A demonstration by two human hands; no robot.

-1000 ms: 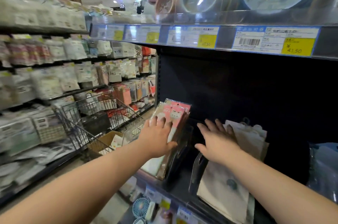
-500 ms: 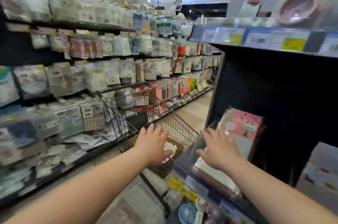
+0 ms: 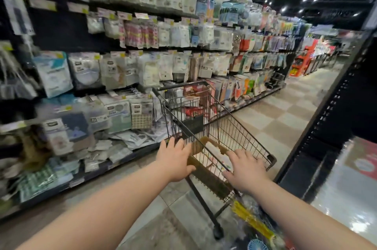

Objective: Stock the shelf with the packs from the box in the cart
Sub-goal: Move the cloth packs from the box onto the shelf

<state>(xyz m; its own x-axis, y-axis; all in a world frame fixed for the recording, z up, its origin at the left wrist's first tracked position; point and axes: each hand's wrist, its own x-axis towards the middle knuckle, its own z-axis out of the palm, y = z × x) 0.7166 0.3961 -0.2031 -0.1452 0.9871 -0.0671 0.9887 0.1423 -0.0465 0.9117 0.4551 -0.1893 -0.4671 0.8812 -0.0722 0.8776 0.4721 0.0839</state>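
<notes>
A dark wire cart (image 3: 228,133) stands in the aisle just ahead of me. Inside it sits an open cardboard box (image 3: 201,144) holding pale packs (image 3: 216,152). My left hand (image 3: 175,160) hovers at the cart's near left rim with fingers spread and holds nothing. Over the box stretches my right hand (image 3: 244,170), fingers straight and empty. The black shelf (image 3: 334,119) stands at my right, with a pink pack (image 3: 363,160) blurred at the frame's edge.
A long shelf wall of hanging packaged goods (image 3: 126,61) runs along the left. Small fans and yellow items (image 3: 255,227) sit low at the shelf's foot by my right arm. Checkered floor (image 3: 285,115) stretches ahead past the cart.
My view has swung left from the black shelf to the cart. Both hands left the pink packs on the shelf and moved over the cart and its box.
</notes>
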